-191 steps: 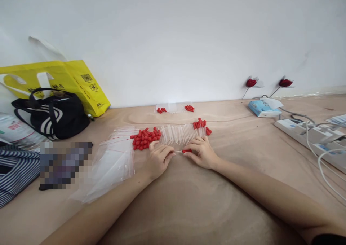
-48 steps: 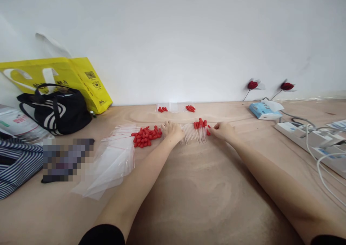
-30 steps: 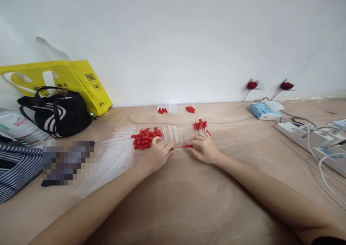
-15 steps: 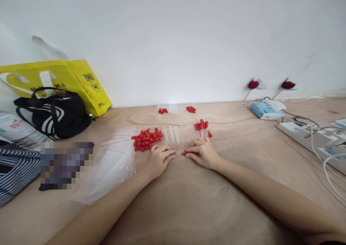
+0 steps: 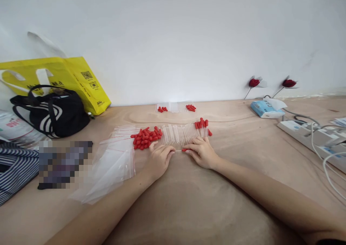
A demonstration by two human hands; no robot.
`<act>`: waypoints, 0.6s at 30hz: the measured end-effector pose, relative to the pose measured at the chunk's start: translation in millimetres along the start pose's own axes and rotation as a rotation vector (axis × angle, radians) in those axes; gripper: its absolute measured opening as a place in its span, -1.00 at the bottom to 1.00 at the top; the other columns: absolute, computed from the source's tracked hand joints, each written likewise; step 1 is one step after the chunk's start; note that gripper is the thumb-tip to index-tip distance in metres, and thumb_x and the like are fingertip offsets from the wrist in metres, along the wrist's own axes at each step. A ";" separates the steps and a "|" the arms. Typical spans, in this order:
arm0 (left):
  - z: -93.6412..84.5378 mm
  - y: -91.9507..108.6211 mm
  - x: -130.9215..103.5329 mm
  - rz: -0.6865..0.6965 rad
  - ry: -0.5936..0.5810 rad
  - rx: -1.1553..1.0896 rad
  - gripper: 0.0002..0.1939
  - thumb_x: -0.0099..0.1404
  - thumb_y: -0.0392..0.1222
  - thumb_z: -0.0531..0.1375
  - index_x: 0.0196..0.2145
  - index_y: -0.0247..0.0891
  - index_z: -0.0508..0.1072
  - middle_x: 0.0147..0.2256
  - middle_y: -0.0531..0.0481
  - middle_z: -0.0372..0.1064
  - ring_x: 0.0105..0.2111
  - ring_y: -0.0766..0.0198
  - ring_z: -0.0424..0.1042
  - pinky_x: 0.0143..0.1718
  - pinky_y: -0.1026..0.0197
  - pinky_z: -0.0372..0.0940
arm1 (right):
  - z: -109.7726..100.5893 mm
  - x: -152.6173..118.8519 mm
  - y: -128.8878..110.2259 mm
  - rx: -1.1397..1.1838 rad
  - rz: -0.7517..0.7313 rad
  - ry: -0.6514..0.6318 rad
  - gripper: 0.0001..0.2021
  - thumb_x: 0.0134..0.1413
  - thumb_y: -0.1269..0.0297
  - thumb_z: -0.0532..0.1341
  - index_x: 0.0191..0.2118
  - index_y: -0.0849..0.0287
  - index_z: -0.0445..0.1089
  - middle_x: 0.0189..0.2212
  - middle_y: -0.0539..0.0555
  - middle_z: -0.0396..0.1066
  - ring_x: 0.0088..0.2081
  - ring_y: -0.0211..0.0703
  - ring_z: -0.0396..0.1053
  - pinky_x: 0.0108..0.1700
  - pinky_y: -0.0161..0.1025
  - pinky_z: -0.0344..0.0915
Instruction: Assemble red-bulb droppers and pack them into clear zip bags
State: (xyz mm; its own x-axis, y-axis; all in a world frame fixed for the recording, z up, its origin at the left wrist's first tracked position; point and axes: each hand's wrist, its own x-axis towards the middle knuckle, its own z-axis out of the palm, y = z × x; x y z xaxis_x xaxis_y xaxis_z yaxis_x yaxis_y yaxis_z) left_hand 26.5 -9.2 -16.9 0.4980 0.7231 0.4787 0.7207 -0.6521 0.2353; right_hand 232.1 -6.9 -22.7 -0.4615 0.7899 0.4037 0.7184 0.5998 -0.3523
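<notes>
Between my two hands lies a thin clear tube [image 5: 178, 151]. Its left end is pinched in the fingers of my left hand [image 5: 160, 159]. At its right end is a red rubber bulb [image 5: 184, 150], held by the thumb and fingers of my right hand [image 5: 202, 152]. Just beyond my hands a row of clear tubes [image 5: 177, 134] lies on the wooden table [image 5: 189, 205]. A pile of red bulbs [image 5: 144, 138] is at the row's left end, and several tubes with red bulbs on them [image 5: 201, 124] are at its right end.
Clear zip bags [image 5: 113, 165] lie left of my left hand. Small bags with red bulbs [image 5: 173, 107] are by the wall. A black bag [image 5: 65, 111] and a yellow bag [image 5: 94, 82] stand left; a tissue pack [image 5: 266, 108] and a power strip [image 5: 302, 133] lie right.
My left fingers have closed on the tube's left end and moved slightly up. The tube and the red bulb now line up between my hands. The view has shifted slightly.
</notes>
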 end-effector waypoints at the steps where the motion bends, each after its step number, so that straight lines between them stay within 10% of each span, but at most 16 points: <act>1: 0.0 0.1 0.0 0.003 0.006 -0.008 -0.84 0.29 -0.28 -0.03 -0.35 -0.20 0.33 -0.41 0.09 0.44 -0.37 0.29 0.39 -0.03 0.02 -0.12 | -0.1 0.0 -0.1 0.018 -0.008 -0.007 -0.78 0.13 0.22 0.03 -0.19 0.03 0.38 -0.34 0.04 0.37 -0.25 -0.18 0.23 -0.23 -0.18 -0.06; 18: 3.2 -0.1 -2.1 0.129 0.095 -0.130 -0.83 0.28 -0.26 0.00 -0.35 -0.19 0.39 -0.42 0.07 0.48 -0.40 0.32 0.40 -0.13 0.09 -0.06 | -1.1 0.7 2.1 0.180 -0.135 -0.017 -0.79 0.13 0.19 0.05 -0.35 0.11 0.39 -0.43 -0.01 0.45 -0.32 -0.24 0.26 -0.21 -0.19 -0.06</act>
State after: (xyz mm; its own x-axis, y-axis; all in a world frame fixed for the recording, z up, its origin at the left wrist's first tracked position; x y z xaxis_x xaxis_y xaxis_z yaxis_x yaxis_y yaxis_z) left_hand 26.9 -9.9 -20.6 0.5303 0.6106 0.5882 0.5825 -0.7665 0.2707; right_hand 233.9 -5.2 -22.3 -0.5571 0.7018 0.4441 0.5457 0.7124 -0.4412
